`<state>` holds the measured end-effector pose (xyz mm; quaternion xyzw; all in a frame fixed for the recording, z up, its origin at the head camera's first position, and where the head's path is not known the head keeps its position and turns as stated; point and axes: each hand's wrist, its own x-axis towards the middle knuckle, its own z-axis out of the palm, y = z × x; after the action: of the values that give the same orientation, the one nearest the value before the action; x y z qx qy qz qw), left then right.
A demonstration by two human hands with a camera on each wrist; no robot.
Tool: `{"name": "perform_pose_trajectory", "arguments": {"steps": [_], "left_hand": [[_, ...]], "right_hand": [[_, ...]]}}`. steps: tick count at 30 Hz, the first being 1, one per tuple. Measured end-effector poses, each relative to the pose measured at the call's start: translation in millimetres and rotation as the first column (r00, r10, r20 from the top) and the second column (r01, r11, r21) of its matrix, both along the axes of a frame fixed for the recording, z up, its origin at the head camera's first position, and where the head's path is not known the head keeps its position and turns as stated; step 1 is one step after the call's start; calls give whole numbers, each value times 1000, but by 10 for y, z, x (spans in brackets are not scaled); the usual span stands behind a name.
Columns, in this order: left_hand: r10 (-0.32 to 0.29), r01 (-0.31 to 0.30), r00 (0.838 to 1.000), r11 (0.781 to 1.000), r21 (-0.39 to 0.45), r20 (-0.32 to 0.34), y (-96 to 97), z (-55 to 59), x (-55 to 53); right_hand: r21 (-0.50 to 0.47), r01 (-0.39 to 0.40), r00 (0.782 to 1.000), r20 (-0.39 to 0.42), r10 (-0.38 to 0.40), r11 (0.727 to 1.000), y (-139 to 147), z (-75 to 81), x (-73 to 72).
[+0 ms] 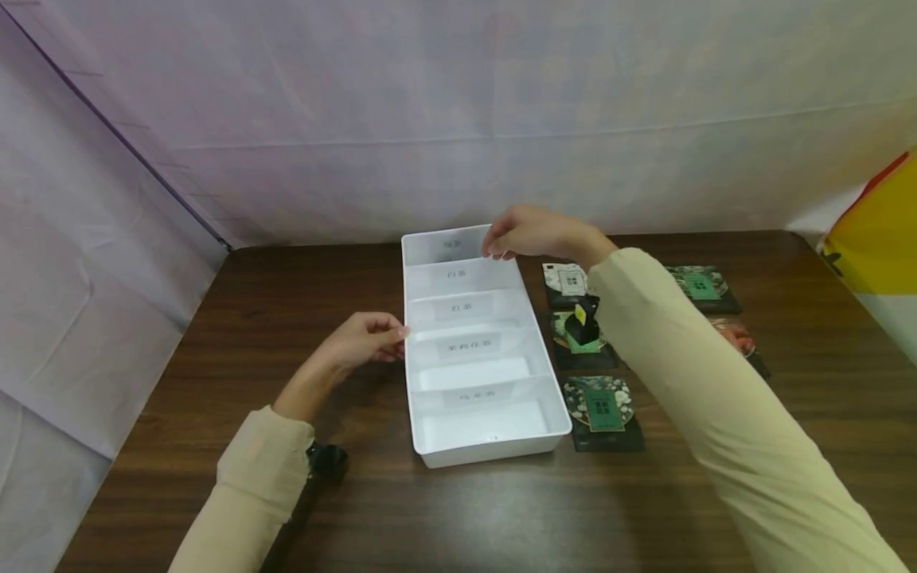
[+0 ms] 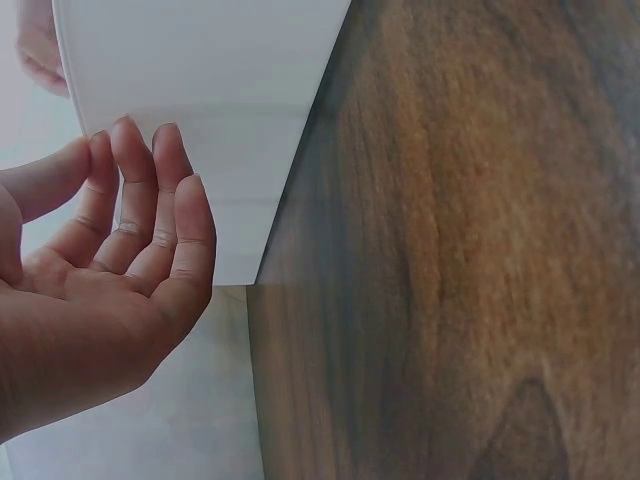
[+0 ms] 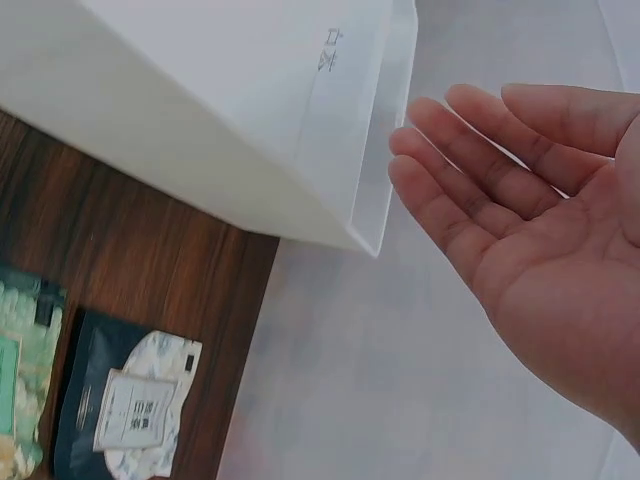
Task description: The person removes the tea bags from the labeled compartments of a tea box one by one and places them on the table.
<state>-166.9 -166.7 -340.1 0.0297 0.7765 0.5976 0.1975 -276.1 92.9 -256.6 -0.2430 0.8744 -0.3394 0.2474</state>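
Observation:
A long white divided box [image 1: 494,452] with labelled compartments rests lengthwise on the table, its far end by the cloth backdrop. At its left side, my left hand [image 1: 365,342] pinches the rim. In the left wrist view, thumb and index finger meet at the edge of the white wall [image 2: 220,60], the other fingers loosely bent. My right hand [image 1: 533,231] is over the box's far right corner. The right wrist view shows that hand [image 3: 560,230] with relaxed, nearly straight fingers beside the box's rim, holding nothing; whether the fingertips touch it, I cannot tell.
Several dark food packets lie right of the box, among them a green-labelled one [image 1: 604,411] and a white-labelled one [image 1: 566,281]. My right sleeve [image 1: 688,382] partly covers others. Small black devices sit at both wrists. White cloth [image 1: 458,119] hangs behind the brown table [image 1: 236,318].

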Motion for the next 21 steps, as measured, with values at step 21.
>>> {"name": "perform_pose_trajectory", "arguments": {"steps": [21], "left_hand": [[-18,18,1000,1000,17,-9,-5,-11,-5]], "right_hand": [[123,67,998,-13,-66,990,-343,-192,-10]]}}
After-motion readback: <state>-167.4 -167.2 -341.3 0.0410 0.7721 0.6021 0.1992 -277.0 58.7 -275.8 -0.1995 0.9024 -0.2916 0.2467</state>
